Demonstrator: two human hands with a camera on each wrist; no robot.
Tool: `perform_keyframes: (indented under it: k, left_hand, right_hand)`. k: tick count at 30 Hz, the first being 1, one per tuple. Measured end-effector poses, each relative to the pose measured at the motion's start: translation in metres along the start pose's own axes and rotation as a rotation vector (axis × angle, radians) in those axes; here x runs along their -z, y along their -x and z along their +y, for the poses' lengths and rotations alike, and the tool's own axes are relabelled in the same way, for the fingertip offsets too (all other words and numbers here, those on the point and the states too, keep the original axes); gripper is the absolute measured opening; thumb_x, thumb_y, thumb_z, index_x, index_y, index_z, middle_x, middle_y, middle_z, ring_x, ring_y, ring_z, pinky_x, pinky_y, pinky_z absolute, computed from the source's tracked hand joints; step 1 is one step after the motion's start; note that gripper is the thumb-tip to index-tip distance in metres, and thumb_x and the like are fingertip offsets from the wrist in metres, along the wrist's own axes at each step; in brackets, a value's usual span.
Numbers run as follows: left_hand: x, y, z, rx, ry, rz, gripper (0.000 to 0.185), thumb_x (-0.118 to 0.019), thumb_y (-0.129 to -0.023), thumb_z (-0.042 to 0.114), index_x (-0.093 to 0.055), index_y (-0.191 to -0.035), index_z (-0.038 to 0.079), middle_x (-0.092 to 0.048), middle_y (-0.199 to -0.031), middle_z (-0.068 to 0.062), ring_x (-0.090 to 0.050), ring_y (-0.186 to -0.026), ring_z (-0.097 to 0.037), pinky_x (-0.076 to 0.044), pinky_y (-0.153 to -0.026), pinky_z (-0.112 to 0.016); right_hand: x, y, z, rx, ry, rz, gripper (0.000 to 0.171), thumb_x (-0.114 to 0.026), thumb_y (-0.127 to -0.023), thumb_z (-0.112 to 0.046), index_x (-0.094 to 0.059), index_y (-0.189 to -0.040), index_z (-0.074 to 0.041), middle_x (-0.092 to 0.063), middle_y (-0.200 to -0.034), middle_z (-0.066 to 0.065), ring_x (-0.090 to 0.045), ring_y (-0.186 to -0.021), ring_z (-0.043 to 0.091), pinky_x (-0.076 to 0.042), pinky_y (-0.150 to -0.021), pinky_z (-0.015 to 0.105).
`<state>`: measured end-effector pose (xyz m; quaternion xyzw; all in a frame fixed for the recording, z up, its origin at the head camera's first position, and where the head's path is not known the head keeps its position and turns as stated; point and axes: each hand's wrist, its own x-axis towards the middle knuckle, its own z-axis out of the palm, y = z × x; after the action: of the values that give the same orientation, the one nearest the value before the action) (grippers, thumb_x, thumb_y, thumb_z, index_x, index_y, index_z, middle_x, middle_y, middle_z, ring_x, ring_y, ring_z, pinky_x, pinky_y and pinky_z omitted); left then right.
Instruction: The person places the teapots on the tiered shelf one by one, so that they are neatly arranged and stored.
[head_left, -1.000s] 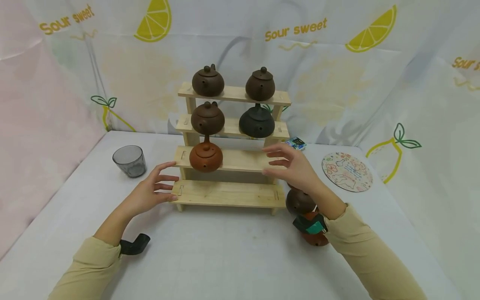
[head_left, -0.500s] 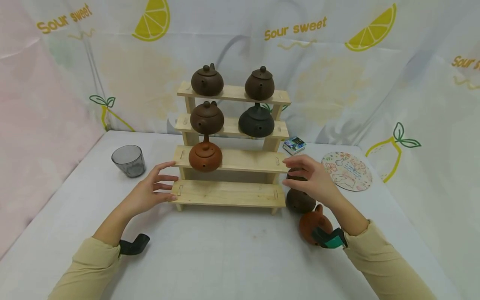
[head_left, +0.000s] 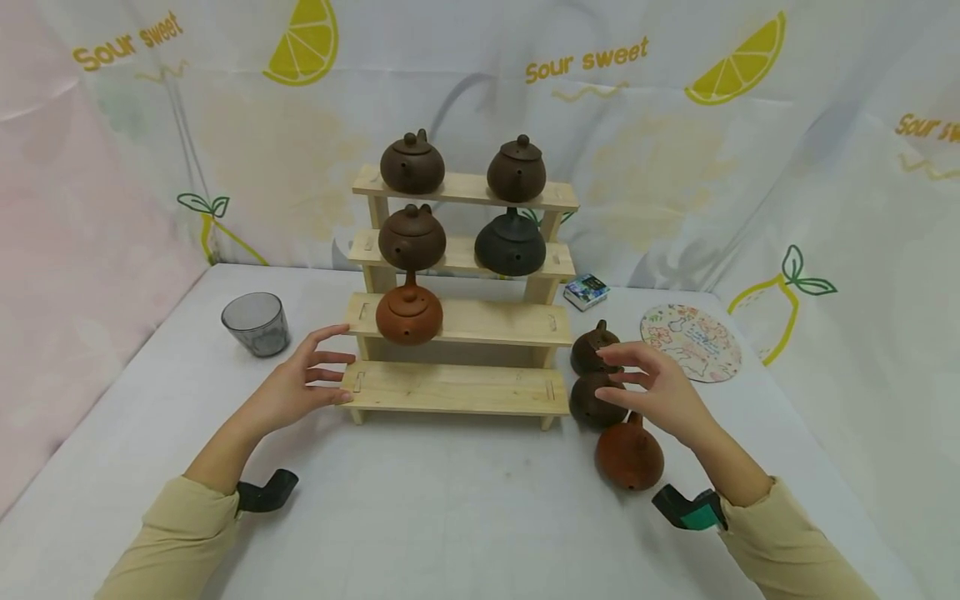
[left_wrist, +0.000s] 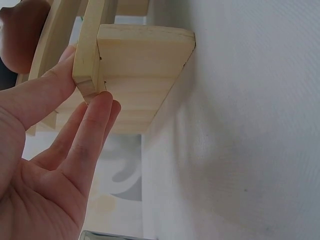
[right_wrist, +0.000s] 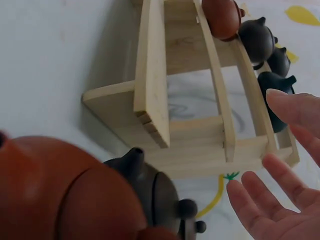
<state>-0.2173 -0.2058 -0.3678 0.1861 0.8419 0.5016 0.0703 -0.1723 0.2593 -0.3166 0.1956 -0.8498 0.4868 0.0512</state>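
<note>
Head view: my left hand (head_left: 303,379), fingers straight, steadies the left end of the stepped rack (head_left: 457,388); five teapots already sit on its upper three steps, the bottom step bare. My right hand (head_left: 660,390), spread and holding nothing, hovers over the dark teapot (head_left: 592,403), one of three on the table (head_left: 465,508).

Left wrist view: fingertips (left_wrist: 95,112) touch the rack's corner.

Right wrist view: open palm (right_wrist: 272,210), a teapot (right_wrist: 150,187) just beside it.
</note>
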Motion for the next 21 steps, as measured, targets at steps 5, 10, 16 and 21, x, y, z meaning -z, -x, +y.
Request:
perform_keyframes:
  k: [5, 10, 16, 21]
  left_hand:
    - [0.000, 0.000, 0.001, 0.001, 0.003, -0.001, 0.090, -0.075, -0.078, 0.007, -0.020, -0.146, 0.028, -0.049, -0.129, -0.024, -0.055, -0.107, -0.040, -0.053, -0.075, -0.036]
    - [0.000, 0.000, 0.001, -0.002, -0.014, 0.003, 0.090, -0.075, -0.079, 0.010, -0.020, -0.146, 0.029, -0.049, -0.129, -0.024, -0.055, -0.107, -0.040, -0.053, -0.076, -0.038]
    - [0.000, 0.000, 0.001, 0.000, -0.011, 0.007, 0.089, -0.075, -0.079, 0.009, -0.020, -0.146, 0.028, -0.049, -0.128, -0.024, -0.055, -0.106, -0.041, -0.053, -0.076, -0.039]
    - [0.000, 0.000, 0.000, -0.010, -0.015, 0.012, 0.089, -0.075, -0.079, 0.010, -0.020, -0.146, 0.027, -0.050, -0.128, -0.024, -0.055, -0.105, -0.041, -0.053, -0.075, -0.039]
  right_hand:
    - [0.003, 0.014, 0.006, -0.057, 0.032, -0.011, 0.043, -0.073, -0.080, -0.004, -0.055, -0.118, 0.003, -0.057, -0.115, 0.019, -0.057, -0.099, 0.030, -0.051, -0.083, 0.031]
    - [0.006, 0.028, 0.013, -0.110, 0.046, -0.017, 0.042, -0.072, -0.081, -0.006, -0.055, -0.119, 0.001, -0.057, -0.116, 0.017, -0.057, -0.101, 0.025, -0.051, -0.082, 0.031]
    - [0.009, 0.041, 0.025, -0.166, 0.079, -0.023, 0.044, -0.074, -0.080, -0.008, -0.055, -0.119, 0.002, -0.058, -0.115, 0.017, -0.057, -0.101, 0.025, -0.051, -0.082, 0.031]
    - [0.013, 0.050, 0.033, -0.184, 0.116, -0.033, 0.044, -0.075, -0.080, -0.011, -0.057, -0.118, 0.002, -0.059, -0.113, 0.017, -0.057, -0.100, 0.021, -0.051, -0.082, 0.028]
